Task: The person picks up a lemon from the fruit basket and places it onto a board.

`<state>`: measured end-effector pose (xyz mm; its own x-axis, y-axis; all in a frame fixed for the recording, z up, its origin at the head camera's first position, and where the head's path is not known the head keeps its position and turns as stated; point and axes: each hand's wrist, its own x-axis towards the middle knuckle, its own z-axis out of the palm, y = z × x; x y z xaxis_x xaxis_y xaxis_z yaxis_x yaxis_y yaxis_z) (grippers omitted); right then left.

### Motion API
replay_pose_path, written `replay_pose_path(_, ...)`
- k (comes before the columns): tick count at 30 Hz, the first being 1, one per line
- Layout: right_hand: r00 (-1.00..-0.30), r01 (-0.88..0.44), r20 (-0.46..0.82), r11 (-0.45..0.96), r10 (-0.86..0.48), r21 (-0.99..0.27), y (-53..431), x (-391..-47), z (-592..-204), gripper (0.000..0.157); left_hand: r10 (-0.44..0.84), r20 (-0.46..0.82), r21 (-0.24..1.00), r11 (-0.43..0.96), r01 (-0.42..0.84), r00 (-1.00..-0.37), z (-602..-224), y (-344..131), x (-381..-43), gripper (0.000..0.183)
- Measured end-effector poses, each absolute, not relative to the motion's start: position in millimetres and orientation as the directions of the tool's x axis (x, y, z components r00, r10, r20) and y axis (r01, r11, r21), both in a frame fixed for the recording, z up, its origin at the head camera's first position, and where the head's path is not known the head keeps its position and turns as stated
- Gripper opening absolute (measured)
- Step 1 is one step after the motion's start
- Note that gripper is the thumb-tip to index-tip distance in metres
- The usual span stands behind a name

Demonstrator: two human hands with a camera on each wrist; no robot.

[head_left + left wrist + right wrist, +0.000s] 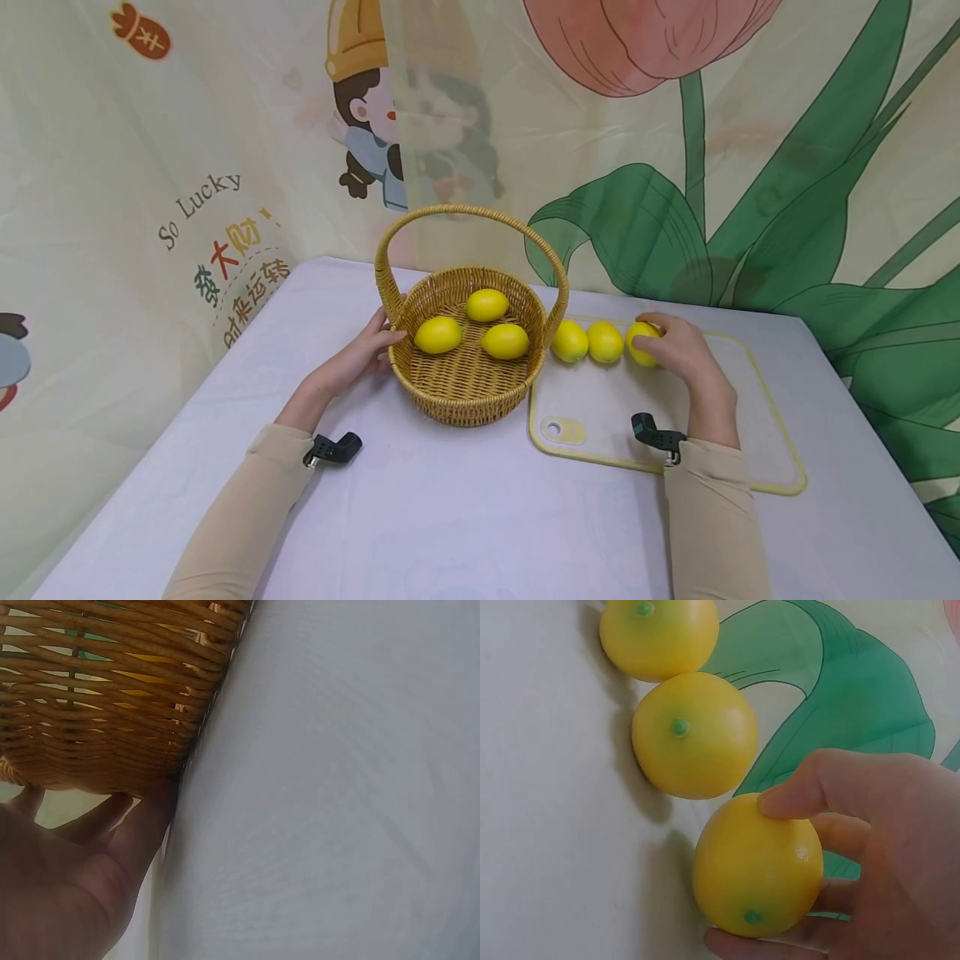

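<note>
A woven basket [467, 412] with a tall arched handle stands on the table, three lemons lying inside it. My left hand [369, 346] holds the basket at its left side, thumb at the rim and fingers against the outer weave [97, 727]. To the right, my right hand [681, 346] grips a yellow lemon [757, 866] between thumb and fingers, over the back part of a white cutting board [600, 417]. Two more lemons, a middle one [695, 735] and a left one [569, 342], sit in a row beside it, between the gripped lemon and the basket.
The yellow-edged board has a handle hole [553, 428] at its front left corner. A white cloth covers the table [465, 517]. Behind it hangs a printed curtain [637, 167] with a large flower and leaves.
</note>
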<state>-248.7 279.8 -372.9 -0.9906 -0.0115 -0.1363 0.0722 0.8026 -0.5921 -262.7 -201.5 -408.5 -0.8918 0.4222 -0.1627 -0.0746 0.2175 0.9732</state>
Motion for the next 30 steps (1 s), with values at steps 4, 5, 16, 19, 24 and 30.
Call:
replay_pose_path(4,-0.983,0.11,-0.183,0.795,-0.001,-0.596,279.5,-249.0,-375.4,0.062,0.421,-0.163,0.973,0.217,-0.075,-0.892,-408.5,-201.4,-262.9,0.072)
replay_pose_path(5,-0.983,0.112,-0.185,0.798,0.0,-0.592,279.6,-249.2,-376.0,0.063,0.421,-0.164,0.973,0.217,-0.077,-0.892,-408.5,-201.4,-262.9,0.071)
replay_pose_path(16,-0.982,0.122,-0.191,0.802,0.01,-0.585,279.7,-249.1,-377.6,0.064,0.418,-0.17,0.973,0.216,-0.085,-0.892,-408.7,-201.7,-262.9,0.07)
replay_pose_path(19,-0.981,0.125,-0.191,0.797,0.012,-0.591,278.7,-249.2,-377.6,0.065,0.417,-0.171,0.972,0.219,-0.084,-0.893,-408.9,-201.8,-262.3,0.07)
replay_pose_path(24,-0.979,0.131,-0.204,0.792,0.008,-0.596,278.9,-248.9,-377.0,0.067,0.421,-0.166,0.973,0.215,-0.08,-0.892,-409.4,-201.9,-262.3,0.07)
replay_pose_path(30,-0.972,0.137,-0.234,0.794,-0.007,-0.593,279.0,-249.1,-375.8,0.069,0.419,-0.168,0.973,0.216,-0.082,-0.893,-409.6,-201.8,-262.3,0.07)
